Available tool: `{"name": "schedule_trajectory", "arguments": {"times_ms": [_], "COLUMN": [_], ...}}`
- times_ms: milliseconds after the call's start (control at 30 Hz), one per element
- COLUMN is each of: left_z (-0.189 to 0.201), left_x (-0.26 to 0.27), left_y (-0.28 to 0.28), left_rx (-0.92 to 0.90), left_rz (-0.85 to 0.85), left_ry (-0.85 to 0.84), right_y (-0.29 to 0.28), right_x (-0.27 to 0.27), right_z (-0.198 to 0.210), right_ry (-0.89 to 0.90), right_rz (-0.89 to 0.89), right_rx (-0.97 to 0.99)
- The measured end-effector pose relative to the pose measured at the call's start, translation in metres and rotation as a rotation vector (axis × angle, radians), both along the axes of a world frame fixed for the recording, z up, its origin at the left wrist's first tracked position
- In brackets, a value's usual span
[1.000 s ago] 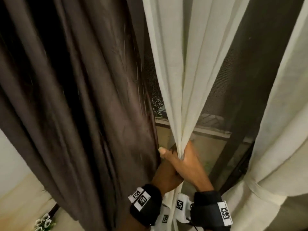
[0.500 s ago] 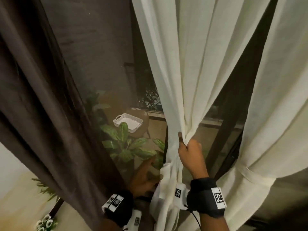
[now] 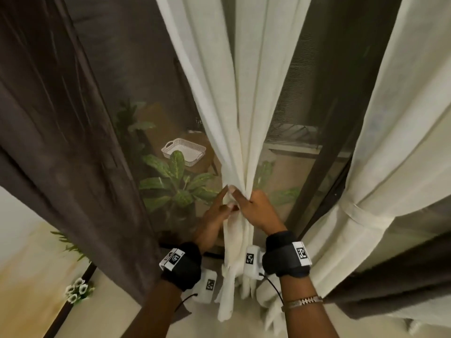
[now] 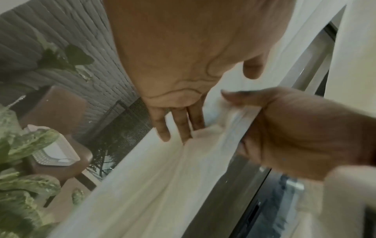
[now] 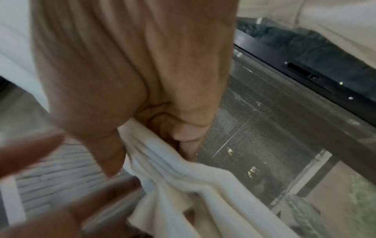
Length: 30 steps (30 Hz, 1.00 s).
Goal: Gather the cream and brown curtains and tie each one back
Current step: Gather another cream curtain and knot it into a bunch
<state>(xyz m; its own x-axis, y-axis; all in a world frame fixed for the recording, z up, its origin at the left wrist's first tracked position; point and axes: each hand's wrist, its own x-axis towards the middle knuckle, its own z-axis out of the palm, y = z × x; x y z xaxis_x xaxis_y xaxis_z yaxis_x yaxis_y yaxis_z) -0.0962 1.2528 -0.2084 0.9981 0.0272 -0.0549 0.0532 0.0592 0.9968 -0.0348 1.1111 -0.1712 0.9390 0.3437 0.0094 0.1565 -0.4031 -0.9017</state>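
Note:
A cream curtain [image 3: 234, 106] hangs in the middle, bunched into a narrow bundle. My right hand [image 3: 246, 203] grips that bundle, its fingers curled round the folds [image 5: 183, 133]. My left hand [image 3: 225, 201] is at the bundle's left side, its straight fingers [image 4: 177, 128] lying against the fabric and holding nothing. The brown curtain [image 3: 61, 118] hangs loose on the left, clear of both hands. On the right, a second cream curtain [image 3: 402, 142] is held back by a cream band [image 3: 361, 213]. More brown fabric [image 3: 390, 284] hangs below it.
Behind the curtains is a glass door with a dark frame [image 3: 324, 191] and a mesh screen [image 5: 264, 128]. Outside the glass are a leafy plant [image 3: 175, 184] and a white basket [image 3: 184, 152] on a small table. Small white flowers [image 3: 78, 291] sit low on the left.
The brown curtain has swung off to the left, uncovering the glass. My left hand dropped away, then rose again to the cream bundle. My right hand has kept its grip on it.

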Motion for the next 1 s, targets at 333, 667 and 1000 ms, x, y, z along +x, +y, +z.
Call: {"name": "schedule_trajectory", "arguments": {"times_ms": [333, 667, 1000], "left_z": [0.016, 0.017, 0.020], "left_x": [0.038, 0.050, 0.046], "left_y": [-0.007, -0.002, -0.004], "left_rx": [0.413, 0.340, 0.382], "left_rz": [0.099, 0.229, 0.203], "left_ry": [0.195, 0.226, 0.221], "right_y": [0.000, -0.009, 0.004], "right_x": [-0.014, -0.026, -0.027], "right_z": [-0.058, -0.070, -0.079], "right_ry": [0.044, -0.022, 0.155], "right_rz": [0.193, -0.161, -0.148], "right_rx": [-0.064, -0.144, 0.121]}}
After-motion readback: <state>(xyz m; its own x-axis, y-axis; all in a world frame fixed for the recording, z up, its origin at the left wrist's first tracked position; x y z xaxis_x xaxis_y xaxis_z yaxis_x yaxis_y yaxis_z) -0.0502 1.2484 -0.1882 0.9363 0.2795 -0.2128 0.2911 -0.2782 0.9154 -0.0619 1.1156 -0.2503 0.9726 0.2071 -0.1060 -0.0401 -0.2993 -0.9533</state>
